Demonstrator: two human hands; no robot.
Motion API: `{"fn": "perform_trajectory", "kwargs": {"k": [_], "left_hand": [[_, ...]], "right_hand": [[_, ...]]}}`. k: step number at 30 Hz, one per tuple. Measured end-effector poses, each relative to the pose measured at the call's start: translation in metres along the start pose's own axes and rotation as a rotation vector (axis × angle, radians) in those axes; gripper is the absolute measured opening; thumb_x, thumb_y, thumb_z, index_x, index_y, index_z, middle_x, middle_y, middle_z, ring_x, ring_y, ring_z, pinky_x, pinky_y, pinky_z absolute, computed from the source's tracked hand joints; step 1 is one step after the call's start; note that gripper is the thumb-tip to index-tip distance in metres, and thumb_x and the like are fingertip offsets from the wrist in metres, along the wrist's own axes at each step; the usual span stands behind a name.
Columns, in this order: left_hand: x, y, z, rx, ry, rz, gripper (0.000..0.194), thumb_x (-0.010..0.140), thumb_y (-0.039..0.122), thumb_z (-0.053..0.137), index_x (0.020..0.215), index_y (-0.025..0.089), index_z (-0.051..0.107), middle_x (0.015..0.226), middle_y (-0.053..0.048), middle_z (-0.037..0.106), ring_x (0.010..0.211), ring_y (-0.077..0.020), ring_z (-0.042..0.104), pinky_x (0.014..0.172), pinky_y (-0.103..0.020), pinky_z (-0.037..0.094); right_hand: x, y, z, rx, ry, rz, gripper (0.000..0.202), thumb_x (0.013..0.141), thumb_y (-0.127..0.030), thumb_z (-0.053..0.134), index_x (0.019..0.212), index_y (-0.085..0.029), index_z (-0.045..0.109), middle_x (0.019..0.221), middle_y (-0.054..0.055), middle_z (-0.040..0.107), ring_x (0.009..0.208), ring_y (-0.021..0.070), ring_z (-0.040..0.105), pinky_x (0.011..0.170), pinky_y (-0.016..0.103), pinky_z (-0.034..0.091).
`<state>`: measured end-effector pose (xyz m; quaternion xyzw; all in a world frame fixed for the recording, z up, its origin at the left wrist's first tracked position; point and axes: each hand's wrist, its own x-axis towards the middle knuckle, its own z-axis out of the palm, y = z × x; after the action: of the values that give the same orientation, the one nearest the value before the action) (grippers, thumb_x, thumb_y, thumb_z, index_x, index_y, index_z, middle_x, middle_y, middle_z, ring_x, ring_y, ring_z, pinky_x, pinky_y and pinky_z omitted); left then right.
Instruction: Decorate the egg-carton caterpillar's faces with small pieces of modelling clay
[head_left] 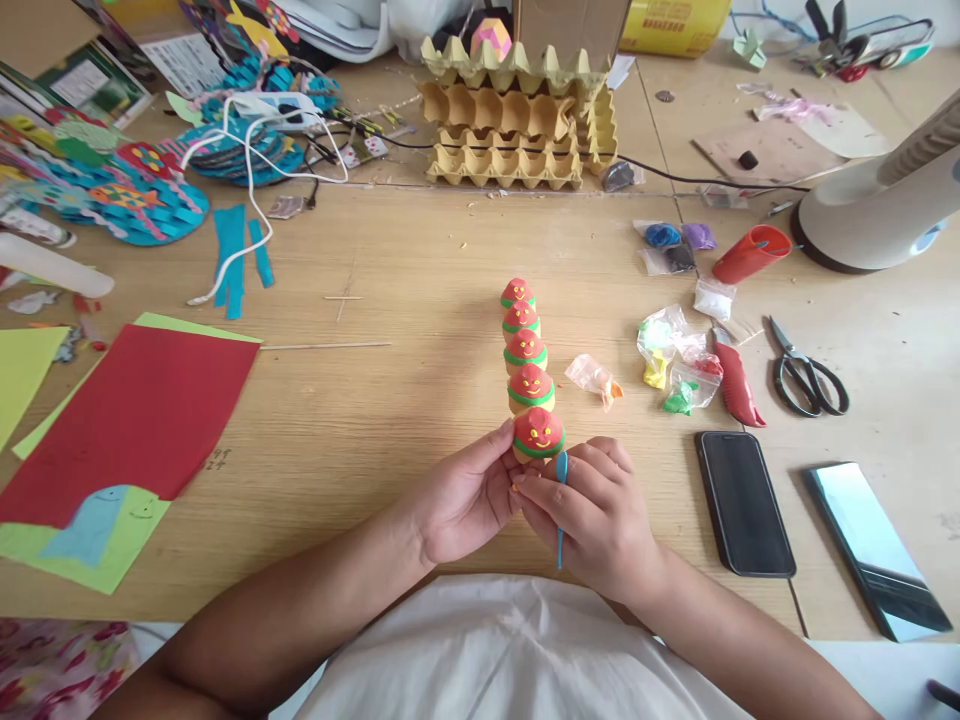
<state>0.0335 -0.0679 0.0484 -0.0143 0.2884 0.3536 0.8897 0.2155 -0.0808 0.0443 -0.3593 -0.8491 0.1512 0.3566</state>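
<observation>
Left of the orange packet (pixel 592 378), your left hand (pixel 472 490) pinches the 5-face strip (pixel 531 384); nearer you than the packet, your right hand (pixel 600 515) grips a blue tool (pixel 562 467). Squeezing hard could dent the nearest face (pixel 538 430).

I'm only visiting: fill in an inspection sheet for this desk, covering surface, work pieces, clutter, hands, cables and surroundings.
Surface: wooden table, seam at right.
Work pieces: five figures in a row, red tops, yellow faces, green bands.
Clutter: scissors, two phones, small bags, red paper, egg cartons.
Hands: left hand holds the nearest figure; right hand holds a blue tool.
Cables: white cable, left; black cable, far side.
Surroundings: white appliance, right; yellow roll, far side.
</observation>
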Motion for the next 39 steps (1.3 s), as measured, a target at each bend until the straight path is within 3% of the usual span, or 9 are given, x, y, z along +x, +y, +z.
{"fn": "perform_trajectory", "kwargs": {"k": [10,13,16,19,22,25,31,35,39], "left_hand": [[-0.002,-0.005,-0.002,-0.057,-0.074,-0.051,0.029,0.100,0.038,0.064,0.102,0.011,0.072,0.085,-0.003,0.070,0.072,-0.0091,0.069,0.069,-0.019,0.060],[-0.003,-0.004,0.002,-0.074,-0.046,-0.007,0.028,0.103,0.034,0.059,0.100,0.011,0.074,0.087,-0.004,0.073,0.075,-0.0080,0.070,0.073,-0.016,0.061],[-0.005,0.000,0.005,-0.094,0.024,0.028,0.025,0.103,0.029,0.060,0.096,0.011,0.075,0.094,-0.006,0.076,0.081,-0.0083,0.073,0.080,-0.015,0.062],[-0.007,0.003,0.006,-0.087,0.035,0.018,0.023,0.101,0.030,0.064,0.091,0.012,0.075,0.090,-0.005,0.077,0.081,-0.0089,0.074,0.079,-0.015,0.063],[-0.009,0.004,0.006,-0.074,0.013,0.030,0.019,0.098,0.029,0.068,0.094,0.012,0.076,0.092,-0.004,0.077,0.081,-0.0086,0.074,0.080,-0.014,0.063],[-0.010,0.003,0.005,-0.062,-0.008,0.053,0.020,0.097,0.028,0.069,0.104,0.010,0.075,0.101,-0.006,0.077,0.087,-0.0100,0.075,0.084,-0.015,0.064],[-0.009,0.002,0.004,-0.070,-0.020,0.063,0.020,0.095,0.027,0.072,0.103,0.009,0.075,0.095,-0.006,0.077,0.084,-0.0108,0.076,0.082,-0.016,0.064],[-0.010,-0.001,0.003,-0.056,-0.048,0.066,0.021,0.092,0.028,0.076,0.100,0.009,0.076,0.092,-0.006,0.077,0.084,-0.0111,0.075,0.081,-0.018,0.064],[-0.010,-0.002,0.004,-0.054,-0.052,0.079,0.020,0.090,0.028,0.078,0.097,0.009,0.076,0.093,-0.005,0.077,0.084,-0.0104,0.074,0.081,-0.017,0.063]], "right_hand": [[0.003,-0.010,-0.004,-0.164,-0.126,-0.068,0.031,0.096,-0.016,0.060,0.125,-0.026,0.065,0.074,0.002,0.065,0.073,0.0215,0.052,0.071,0.038,0.029],[0.003,-0.009,-0.011,0.135,-0.087,-0.004,0.035,0.099,-0.024,0.054,0.133,-0.028,0.062,0.082,0.004,0.065,0.076,0.0229,0.055,0.073,0.040,0.034],[0.000,-0.008,-0.020,0.623,-0.015,0.265,0.030,0.106,-0.031,0.042,0.125,-0.029,0.065,0.083,0.005,0.061,0.075,0.0216,0.055,0.071,0.039,0.040],[-0.001,-0.005,-0.024,1.004,0.111,0.513,0.020,0.106,-0.036,0.050,0.107,-0.031,0.069,0.078,0.002,0.060,0.070,0.0187,0.054,0.066,0.034,0.044],[0.002,0.000,-0.025,1.124,0.131,0.526,0.016,0.103,-0.039,0.059,0.101,-0.028,0.070,0.080,0.002,0.066,0.072,0.0181,0.061,0.067,0.033,0.051],[0.007,0.003,-0.025,1.041,0.063,0.422,0.003,0.097,-0.024,0.068,0.099,-0.025,0.070,0.084,0.003,0.070,0.077,0.0174,0.066,0.069,0.032,0.055],[0.011,0.001,-0.025,0.657,0.070,0.140,0.029,0.087,0.002,0.065,0.104,-0.021,0.067,0.082,0.002,0.069,0.075,0.0158,0.064,0.068,0.032,0.052],[0.015,-0.004,-0.021,0.491,0.059,0.025,0.034,0.084,0.006,0.063,0.106,-0.019,0.065,0.084,0.003,0.069,0.075,0.0151,0.065,0.068,0.030,0.051],[0.015,-0.006,-0.018,0.336,0.104,0.033,0.031,0.085,0.004,0.065,0.106,-0.019,0.064,0.082,0.002,0.069,0.071,0.0141,0.061,0.065,0.030,0.048]]}}
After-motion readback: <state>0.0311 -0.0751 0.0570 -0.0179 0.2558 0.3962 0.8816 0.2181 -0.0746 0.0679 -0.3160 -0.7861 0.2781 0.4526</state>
